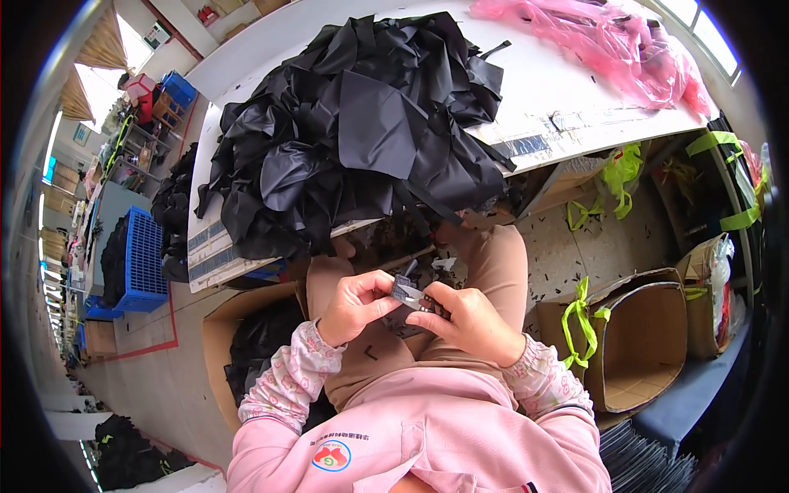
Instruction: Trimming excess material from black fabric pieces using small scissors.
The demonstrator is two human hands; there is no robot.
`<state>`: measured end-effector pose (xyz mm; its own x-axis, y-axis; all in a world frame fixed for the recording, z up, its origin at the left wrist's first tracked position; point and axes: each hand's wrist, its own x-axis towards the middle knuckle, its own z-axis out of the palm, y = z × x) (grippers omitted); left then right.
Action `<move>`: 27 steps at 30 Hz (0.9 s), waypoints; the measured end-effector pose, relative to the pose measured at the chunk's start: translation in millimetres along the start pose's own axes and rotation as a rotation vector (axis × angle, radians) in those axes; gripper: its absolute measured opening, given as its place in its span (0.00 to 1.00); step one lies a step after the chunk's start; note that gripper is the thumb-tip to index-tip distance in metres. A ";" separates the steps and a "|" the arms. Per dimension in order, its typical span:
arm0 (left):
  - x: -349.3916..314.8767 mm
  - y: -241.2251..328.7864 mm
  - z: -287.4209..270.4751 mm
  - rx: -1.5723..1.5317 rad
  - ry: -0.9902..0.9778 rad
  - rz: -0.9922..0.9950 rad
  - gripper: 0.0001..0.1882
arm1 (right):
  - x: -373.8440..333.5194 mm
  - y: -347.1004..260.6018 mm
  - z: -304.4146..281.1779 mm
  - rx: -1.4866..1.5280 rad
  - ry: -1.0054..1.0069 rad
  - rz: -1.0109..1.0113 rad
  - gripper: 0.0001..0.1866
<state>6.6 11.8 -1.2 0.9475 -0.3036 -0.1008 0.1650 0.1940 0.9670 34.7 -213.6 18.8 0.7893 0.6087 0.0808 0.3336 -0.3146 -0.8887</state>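
Observation:
Over my lap, both hands are close together. My left hand [357, 308] pinches a small dark grey piece [401, 287], like a folded bit of webbing, between thumb and fingers. Closed round the dark handle of a small cutting tool, my right hand [477, 324] holds its pale metal blade [411, 299] against or just beside that piece; I cannot tell if they touch. Whether the tool is a pair of snips or a knife is too small to see. Ahead of my hands, a large heap of black fabric pieces [374, 123] covers much of the white table [534, 119].
Pink plastic sheeting [608, 49] lies at the table's far right. A cardboard box [218, 345] with black material stands by my left leg. Another cardboard box [641, 353] with yellow-green ties is at right. A blue crate [146, 263] stands farther left. Dark scraps litter the floor [567, 255].

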 end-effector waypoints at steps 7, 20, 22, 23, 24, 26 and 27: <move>-1.0 -1.2 1.8 0.007 -0.013 0.016 0.07 | 4.1 -6.0 -1.7 -0.087 0.003 -0.046 0.19; -4.6 -0.1 4.2 0.011 0.001 -0.004 0.08 | -1.0 -3.5 2.8 -0.255 0.082 -0.151 0.17; -2.7 3.3 5.4 0.065 -0.008 0.022 0.06 | -0.9 -1.0 3.4 -0.313 0.099 -0.163 0.17; -1.4 3.6 5.5 0.062 -0.010 0.019 0.06 | -0.5 0.5 3.3 -0.321 0.107 -0.174 0.16; 0.2 3.8 5.1 0.059 -0.013 0.024 0.06 | 0.1 1.9 2.9 -0.330 0.116 -0.184 0.16; -5.3 9.6 3.4 0.063 -0.001 0.039 0.06 | -0.2 -4.9 1.9 -0.310 0.109 -0.160 0.16; -8.7 13.5 0.8 0.130 0.030 0.035 0.06 | 0.0 -7.9 1.4 -0.292 0.106 -0.130 0.16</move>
<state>0.4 16.4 12.9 0.9600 -0.2707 -0.0718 0.0971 0.0810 0.9920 31.4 -210.1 25.1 0.7743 0.5834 0.2451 0.5566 -0.4436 -0.7024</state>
